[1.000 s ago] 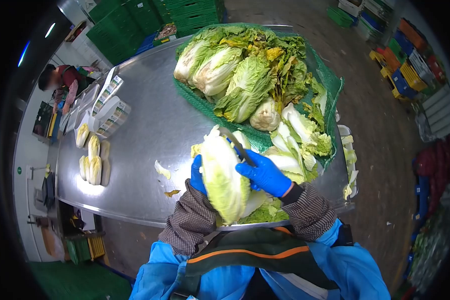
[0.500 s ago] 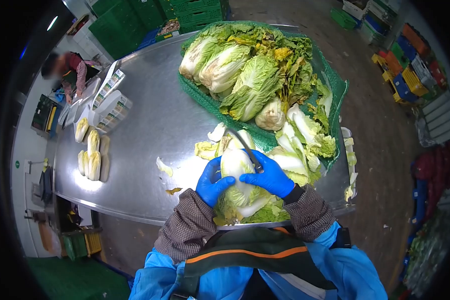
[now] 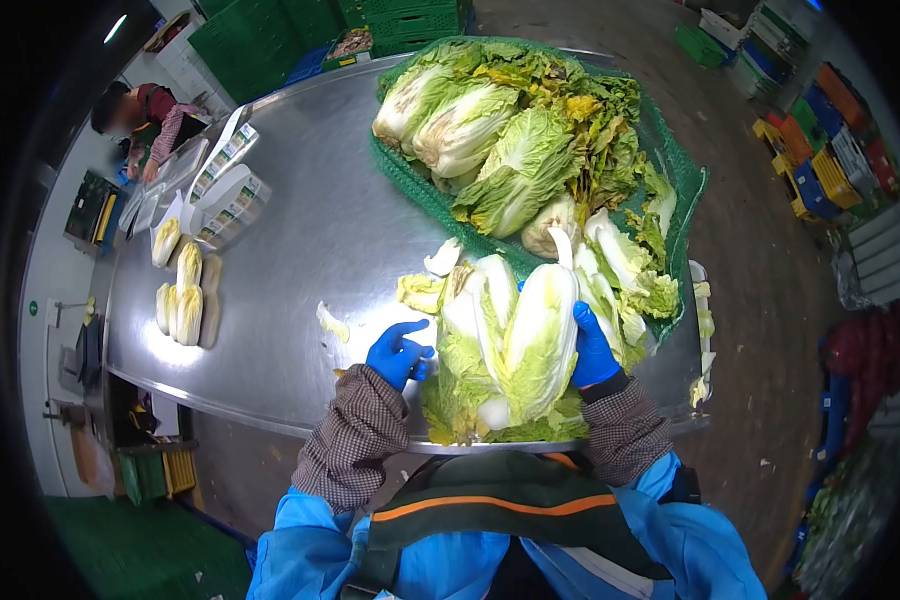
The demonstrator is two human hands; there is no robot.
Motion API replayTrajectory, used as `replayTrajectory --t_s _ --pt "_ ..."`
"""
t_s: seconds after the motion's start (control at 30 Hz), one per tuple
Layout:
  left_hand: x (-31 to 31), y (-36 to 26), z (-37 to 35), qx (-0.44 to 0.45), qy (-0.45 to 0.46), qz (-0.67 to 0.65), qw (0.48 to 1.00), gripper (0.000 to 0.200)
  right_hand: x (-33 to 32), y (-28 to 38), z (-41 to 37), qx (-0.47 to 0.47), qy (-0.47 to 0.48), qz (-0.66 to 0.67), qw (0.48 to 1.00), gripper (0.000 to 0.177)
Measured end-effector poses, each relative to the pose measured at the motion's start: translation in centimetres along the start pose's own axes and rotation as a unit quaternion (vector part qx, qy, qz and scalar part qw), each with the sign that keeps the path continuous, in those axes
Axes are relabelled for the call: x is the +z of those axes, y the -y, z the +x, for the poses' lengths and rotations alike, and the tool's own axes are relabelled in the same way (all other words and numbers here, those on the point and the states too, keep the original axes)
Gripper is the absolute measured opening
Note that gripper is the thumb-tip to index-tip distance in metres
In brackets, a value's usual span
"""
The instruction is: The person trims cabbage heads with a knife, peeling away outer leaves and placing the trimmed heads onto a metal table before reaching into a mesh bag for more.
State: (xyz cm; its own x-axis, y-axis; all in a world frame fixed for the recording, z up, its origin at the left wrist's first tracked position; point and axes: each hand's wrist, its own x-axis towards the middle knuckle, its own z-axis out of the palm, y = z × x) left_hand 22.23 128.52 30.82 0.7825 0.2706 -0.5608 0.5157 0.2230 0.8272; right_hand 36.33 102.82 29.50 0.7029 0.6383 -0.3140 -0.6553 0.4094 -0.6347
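Observation:
My right hand point(image 3: 594, 348), in a blue glove, grips a pale napa cabbage point(image 3: 542, 340) from its right side, with the thumb along the edge. A blue fingertip shows at the cabbage's far left edge; the other fingers are hidden behind it. To the left, my gloved left hand point(image 3: 400, 354) holds nothing, its fingers loosely bent and apart, close beside the cut-off outer leaves point(image 3: 460, 345). These leaves lie under and left of the cabbage near the table's front edge. No knife shows now.
Beyond the hands, a green net sack point(image 3: 410, 195) lies spread under several untrimmed cabbages point(image 3: 520, 165) and yellowed leaves. Trimmed cabbages point(image 3: 182, 305) sit on the left of the metal table point(image 3: 315, 200), near label rolls point(image 3: 232, 205). A person point(image 3: 155, 125) works at the far left.
My left hand has let go of the cabbage and moved left. My right hand now has the cabbage tilted to the right, and the curved knife seen at it before is out of sight.

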Motion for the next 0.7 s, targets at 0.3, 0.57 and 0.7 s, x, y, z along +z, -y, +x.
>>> replayTrajectory --t_s 0.3,0.57,0.7 --pt "4.1 0.3 0.0 0.020 0.172 -0.006 0.985 0.058 1.5 -1.0 1.4 -0.006 -0.043 -0.008 0.999 0.054" --pt "1.4 -0.7 -1.8 0.106 0.055 -0.106 0.987 0.085 5.4 -0.3 2.9 -0.083 -0.043 -0.231 0.968 0.040" --pt "-2.2 1.9 0.7 0.051 0.148 -0.280 0.947 0.062 10.8 -5.5 3.5 0.028 0.030 -0.268 0.963 0.036"
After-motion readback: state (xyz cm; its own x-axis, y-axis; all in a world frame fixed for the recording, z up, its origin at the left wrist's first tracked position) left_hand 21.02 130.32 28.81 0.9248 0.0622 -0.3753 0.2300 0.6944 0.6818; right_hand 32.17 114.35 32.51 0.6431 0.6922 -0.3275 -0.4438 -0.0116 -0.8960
